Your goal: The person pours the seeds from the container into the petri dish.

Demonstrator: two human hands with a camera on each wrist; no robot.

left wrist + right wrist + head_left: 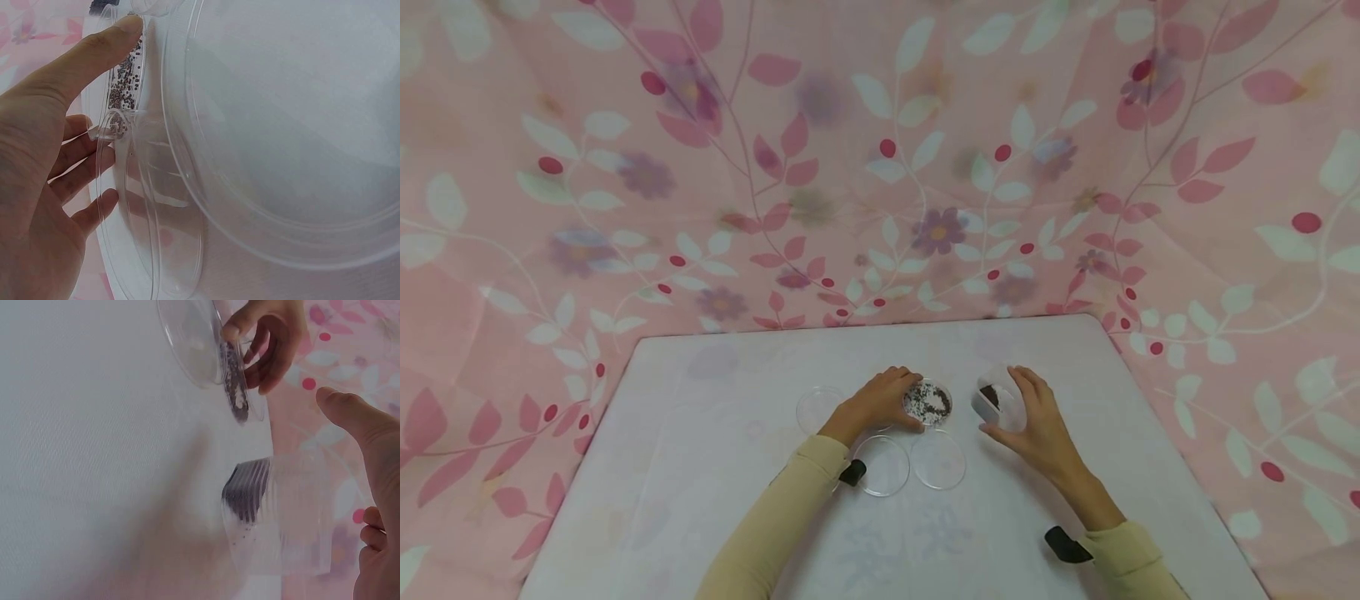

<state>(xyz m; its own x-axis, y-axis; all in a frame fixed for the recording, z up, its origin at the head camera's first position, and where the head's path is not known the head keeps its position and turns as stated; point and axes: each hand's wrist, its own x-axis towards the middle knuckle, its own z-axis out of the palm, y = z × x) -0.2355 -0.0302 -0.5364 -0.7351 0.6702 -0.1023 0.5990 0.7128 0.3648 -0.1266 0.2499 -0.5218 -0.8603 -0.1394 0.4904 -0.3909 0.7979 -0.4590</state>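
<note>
Gripping a round clear dish [951, 408] at lower centre of the frame: left hand [883, 400] is curving thumb and fingers about its rim. Dark grains [938, 406] are lying scattered inside. Right hand [1041, 425], lower right of centre, is spreading thumb and fingers wide around a clear container [300, 519]; thumb is standing apart from it, cannot tell whether fingers are touching. More dark grains are sitting toward one side of the container. A second dish [883, 467] and a third dish [940, 460] are lying just below the first, a fourth dish [814, 408] partly behind the left hand. White surface [700, 467] is carrying everything.
</note>
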